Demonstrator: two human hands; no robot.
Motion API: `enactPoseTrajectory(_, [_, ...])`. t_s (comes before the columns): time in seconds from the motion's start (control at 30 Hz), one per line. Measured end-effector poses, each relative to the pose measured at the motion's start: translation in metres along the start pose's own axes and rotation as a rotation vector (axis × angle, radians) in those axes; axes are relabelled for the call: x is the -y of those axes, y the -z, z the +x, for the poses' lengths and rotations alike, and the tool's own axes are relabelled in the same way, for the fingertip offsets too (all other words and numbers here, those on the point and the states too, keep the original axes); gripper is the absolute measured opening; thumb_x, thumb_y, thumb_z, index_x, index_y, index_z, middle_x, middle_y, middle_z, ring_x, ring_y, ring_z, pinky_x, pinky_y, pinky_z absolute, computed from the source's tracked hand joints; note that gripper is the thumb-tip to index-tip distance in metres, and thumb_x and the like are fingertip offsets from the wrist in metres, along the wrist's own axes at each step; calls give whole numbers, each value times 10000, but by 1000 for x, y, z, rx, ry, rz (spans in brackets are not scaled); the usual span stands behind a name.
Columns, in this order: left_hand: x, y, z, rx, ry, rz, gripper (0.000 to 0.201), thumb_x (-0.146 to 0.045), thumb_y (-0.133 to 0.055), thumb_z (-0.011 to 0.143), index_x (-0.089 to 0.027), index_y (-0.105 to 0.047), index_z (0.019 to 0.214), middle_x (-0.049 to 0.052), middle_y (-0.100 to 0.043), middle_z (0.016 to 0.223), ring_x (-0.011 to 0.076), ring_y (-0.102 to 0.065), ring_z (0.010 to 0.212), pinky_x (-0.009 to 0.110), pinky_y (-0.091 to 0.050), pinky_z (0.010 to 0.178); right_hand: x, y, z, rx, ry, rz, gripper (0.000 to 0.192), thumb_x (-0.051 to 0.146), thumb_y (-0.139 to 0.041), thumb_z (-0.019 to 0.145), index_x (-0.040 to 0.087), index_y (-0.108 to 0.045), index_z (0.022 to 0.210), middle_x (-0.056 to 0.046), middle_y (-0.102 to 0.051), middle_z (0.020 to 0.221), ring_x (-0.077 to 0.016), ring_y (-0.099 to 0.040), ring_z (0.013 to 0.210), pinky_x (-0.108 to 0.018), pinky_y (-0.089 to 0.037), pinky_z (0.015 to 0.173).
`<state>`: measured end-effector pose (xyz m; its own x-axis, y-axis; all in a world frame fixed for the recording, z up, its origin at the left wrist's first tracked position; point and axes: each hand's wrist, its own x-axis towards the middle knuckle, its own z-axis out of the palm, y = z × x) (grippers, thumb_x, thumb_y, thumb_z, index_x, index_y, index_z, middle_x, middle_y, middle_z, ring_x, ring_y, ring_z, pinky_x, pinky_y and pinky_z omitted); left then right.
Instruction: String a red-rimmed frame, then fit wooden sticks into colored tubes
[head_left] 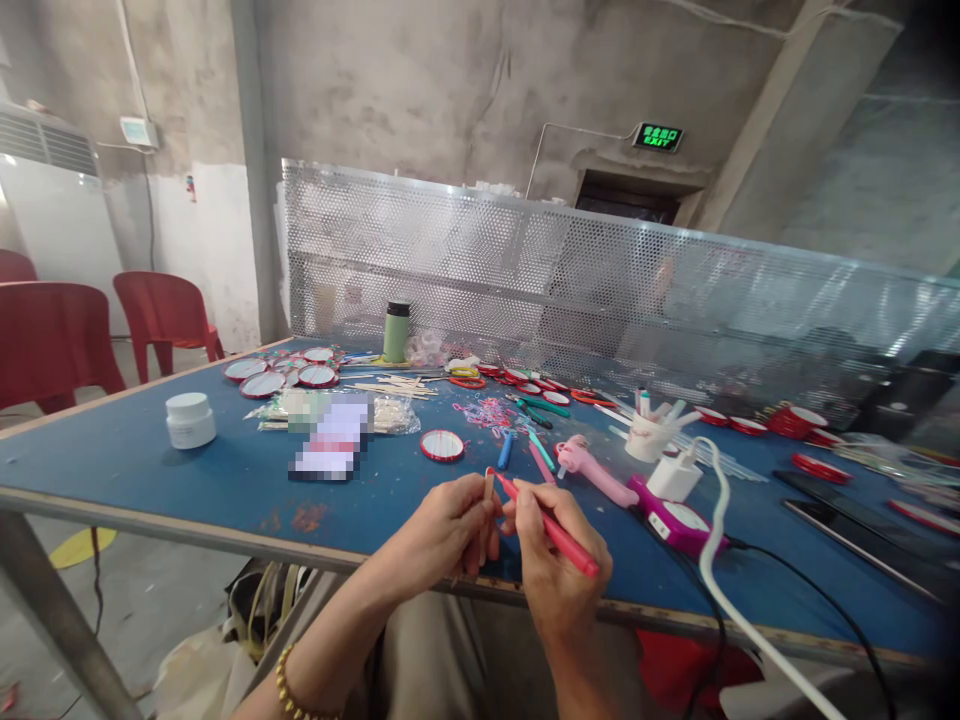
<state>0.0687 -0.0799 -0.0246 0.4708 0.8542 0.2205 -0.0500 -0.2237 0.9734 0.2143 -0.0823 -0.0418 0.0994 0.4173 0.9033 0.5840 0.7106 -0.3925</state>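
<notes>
My left hand [457, 520] pinches a small flat wooden stick [489, 487] upright near the table's front edge; the top end of the stick is red. My right hand [551, 575] is closed around a red marker pen [566, 545], its tip pointing at the stick's red end. Whether the tip touches the stick I cannot tell. Just beyond my hands lies a round white disc with a red rim [442, 446]. A blue pen-like piece [506, 450] and a pink stick-like piece [541, 462] lie close by.
The blue table [225, 490] holds a white jar [190, 420], a blurred-out rectangular item [334, 437], a green bottle [396, 332], pliers [541, 410], a pink handled tool [596, 470], a cup of pens [649, 437] and a purple box [675, 520] with cables. A perforated metal panel [465, 270] stands behind.
</notes>
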Motion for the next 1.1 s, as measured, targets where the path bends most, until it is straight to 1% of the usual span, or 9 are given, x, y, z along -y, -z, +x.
enactPoseTrajectory(0.17, [0, 1, -1, 1, 1, 2, 357, -472, -427, 973, -178, -478, 779, -46, -496, 575, 56, -425, 437, 144, -310, 384, 1, 0, 1, 18, -6, 4, 151, 214, -552, 943, 186, -661, 842, 3, -696, 694, -123, -667, 575, -217, -533, 589])
enactPoseTrajectory(0.47, [4, 0, 0, 7, -17, -16, 374, -511, -420, 964, -178, -467, 802, -17, -557, 656, 57, -443, 452, 157, -325, 391, 0, 0, 0, -5, -24, -10, 163, 247, -552, 948, 183, -668, 855, -15, -713, 710, -139, -681, 593, -232, -547, 596])
enactPoseTrajectory(0.63, [2, 0, -1, -1, -8, -15, 388, -525, -435, 951, -176, -475, 789, -32, -522, 606, 55, -430, 433, 155, -317, 386, -1, 0, 0, 13, -8, 3, 149, 232, -550, 948, 187, -666, 867, -10, -712, 727, -130, -675, 595, -224, -543, 592])
enactPoseTrajectory(0.77, [0, 0, 0, -2, -1, -24, 396, -548, -445, 936, -182, -470, 790, -23, -545, 634, 55, -434, 431, 156, -316, 380, -3, -1, -2, -3, -28, 13, 136, 228, -557, 946, 189, -667, 879, -9, -711, 737, -127, -672, 590, -224, -543, 589])
enactPoseTrajectory(0.9, [1, 0, 0, 2, 6, -13, 418, -555, -431, 945, -177, -483, 773, -40, -496, 574, 59, -424, 431, 157, -315, 389, -1, 0, -1, 21, 8, 14, 134, 201, -551, 941, 189, -665, 871, -3, -707, 733, -129, -684, 613, -224, -544, 608])
enactPoseTrajectory(1.03, [2, 0, 0, 0, 0, -11, 381, -524, -423, 957, -183, -473, 795, -33, -521, 611, 62, -434, 440, 161, -321, 387, 1, 1, 1, 36, 30, 6, 141, 192, -541, 942, 188, -656, 861, 2, -697, 709, -127, -675, 596, -223, -542, 600])
enactPoseTrajectory(1.1, [1, 0, -1, 0, 6, -11, 373, -516, -420, 961, -186, -468, 794, -38, -511, 605, 63, -434, 442, 160, -319, 387, 2, 1, 2, 44, 44, 4, 147, 192, -533, 945, 190, -655, 863, 3, -692, 703, -123, -667, 585, -221, -540, 594])
